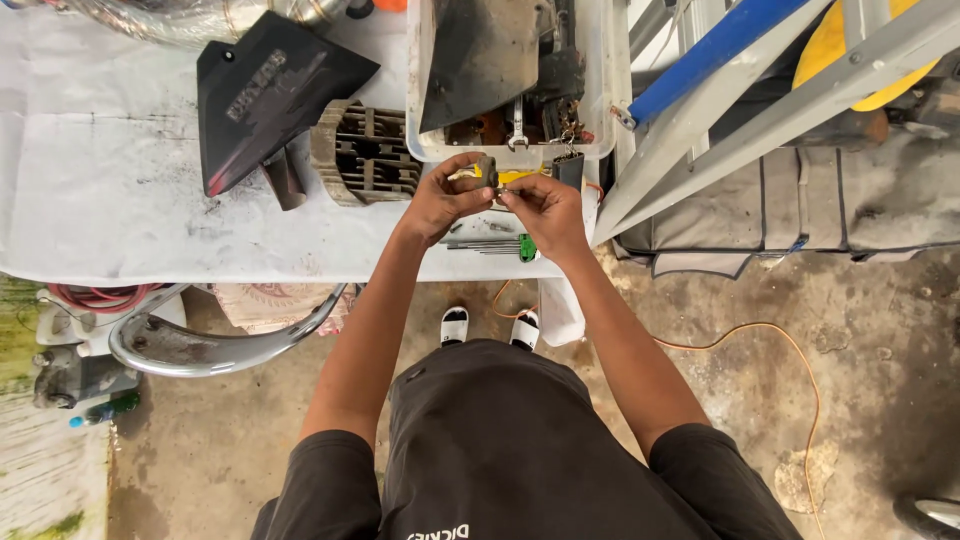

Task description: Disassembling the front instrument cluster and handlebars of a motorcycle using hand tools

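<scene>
Hands meet over the near edge of the desk (120, 230), the left hand (440, 200) pinched around a small dark part (486, 168) and the right hand (545, 208) closed on a tiny metal piece at its side — the fitting looks mid-way, nothing yet set down. Room is tight: a clear plastic bin (420, 120) and finned engine cylinder (365, 152) crowd just behind, a ladder (720, 140) leans to the right — only the desk's left stretch lies open.
</scene>
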